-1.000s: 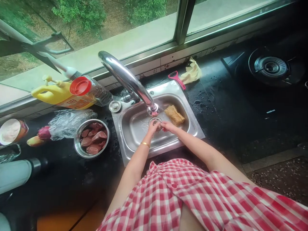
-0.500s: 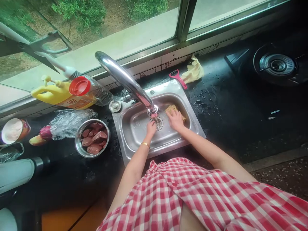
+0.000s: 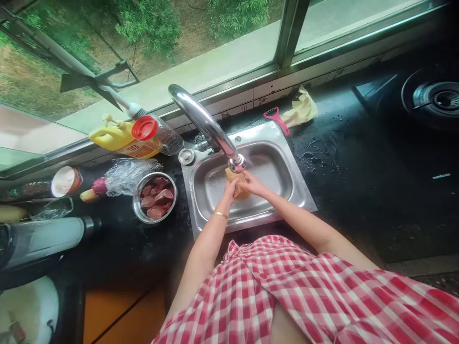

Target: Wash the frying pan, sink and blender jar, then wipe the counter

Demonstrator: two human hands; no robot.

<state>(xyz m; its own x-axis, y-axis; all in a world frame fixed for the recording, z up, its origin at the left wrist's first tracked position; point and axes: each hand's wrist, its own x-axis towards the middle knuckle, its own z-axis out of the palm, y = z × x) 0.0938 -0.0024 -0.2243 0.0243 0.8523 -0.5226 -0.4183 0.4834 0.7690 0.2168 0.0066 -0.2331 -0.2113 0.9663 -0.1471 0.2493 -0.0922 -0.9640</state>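
Under the faucet (image 3: 208, 122), a tan, rough-textured sponge (image 3: 231, 175) is held between both of my hands over the sink (image 3: 211, 198). My left hand (image 3: 231, 191) has its fingers closed around the sponge's near left side. From the right, my right hand (image 3: 254, 185) grips the same sponge, its fingertips meeting the left ones. The faucet's spout hides part of the sponge and some fingers.
A metal bowl (image 3: 155, 220) of raw dark red meat stands left of the sink. Behind it are a clear plastic bag (image 3: 127, 177), a red-capped bottle (image 3: 168, 136) and a yellow jug (image 3: 116, 136). A pink peeler (image 3: 277, 119) and pale cloth (image 3: 303, 110) lie at the back right.
My right hand has brought the sponge left from the sink's right side to beneath the faucet. My left hand has closed on it too. The view has shifted left.
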